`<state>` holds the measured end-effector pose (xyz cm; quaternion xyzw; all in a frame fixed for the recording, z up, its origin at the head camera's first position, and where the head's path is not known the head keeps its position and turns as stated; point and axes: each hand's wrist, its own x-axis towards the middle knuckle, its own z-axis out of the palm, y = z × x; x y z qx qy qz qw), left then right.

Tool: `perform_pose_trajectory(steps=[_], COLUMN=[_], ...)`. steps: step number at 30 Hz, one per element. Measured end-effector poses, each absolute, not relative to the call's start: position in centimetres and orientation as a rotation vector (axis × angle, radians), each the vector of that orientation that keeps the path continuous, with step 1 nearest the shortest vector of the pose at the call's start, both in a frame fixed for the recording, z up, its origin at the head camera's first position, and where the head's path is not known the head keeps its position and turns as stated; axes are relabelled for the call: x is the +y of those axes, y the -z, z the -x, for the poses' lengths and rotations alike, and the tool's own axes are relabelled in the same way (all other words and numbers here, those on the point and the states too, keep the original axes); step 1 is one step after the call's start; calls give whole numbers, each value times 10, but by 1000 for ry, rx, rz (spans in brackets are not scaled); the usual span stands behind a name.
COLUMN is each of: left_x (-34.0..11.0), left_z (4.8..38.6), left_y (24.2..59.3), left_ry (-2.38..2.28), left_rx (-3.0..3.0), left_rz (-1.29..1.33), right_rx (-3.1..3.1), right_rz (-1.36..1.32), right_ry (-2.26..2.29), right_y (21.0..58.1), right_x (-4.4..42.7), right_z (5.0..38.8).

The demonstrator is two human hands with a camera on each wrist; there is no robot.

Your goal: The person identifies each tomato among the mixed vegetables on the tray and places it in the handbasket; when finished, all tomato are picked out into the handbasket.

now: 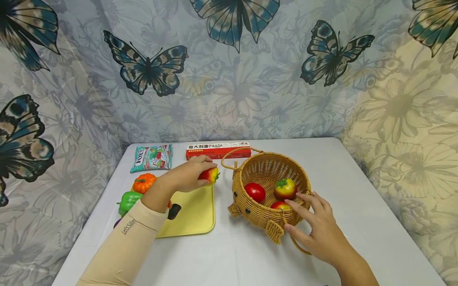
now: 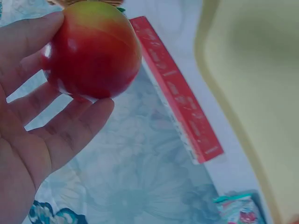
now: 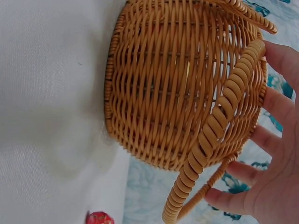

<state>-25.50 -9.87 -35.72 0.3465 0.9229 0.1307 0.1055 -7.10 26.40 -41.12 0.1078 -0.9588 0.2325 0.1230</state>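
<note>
My left hand (image 1: 191, 174) holds a red-and-yellow toy fruit with a green leafy top (image 1: 211, 175) above the far right part of a yellow tray (image 1: 195, 222). Thumb and fingers surround the fruit (image 2: 93, 51) in the left wrist view. To the right stands a woven wicker basket (image 1: 254, 212) with two looped handles. Inside lie a smooth red toy fruit (image 1: 255, 192), a red-and-yellow one with a green top (image 1: 286, 188) and another partly hidden by the rim (image 1: 280, 205). With fingers spread and mostly straight, my right hand (image 1: 322, 230) touches the basket's near right rim.
On the tray's left side are an orange toy pumpkin (image 1: 144, 182), a green bell pepper (image 1: 129, 202) and a dark-ended item (image 1: 174, 211), partly behind the left arm. A Fox's candy bag (image 1: 152, 157) and a red pasta box (image 1: 218, 151) lie along the back of the white table (image 1: 343, 178).
</note>
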Motion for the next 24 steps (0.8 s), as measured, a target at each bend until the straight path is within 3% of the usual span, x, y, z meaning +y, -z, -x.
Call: perform_pose_trajectory(steps=[24], left_x=[-34], left_z=[236], left_y=[300], left_ry=[-405], left_rx=[2639], left_rz=[-1355], right_rx=[-2789], right_rz=[-306], right_ry=[-684], right_y=[413], right_x=[263], right_z=[70])
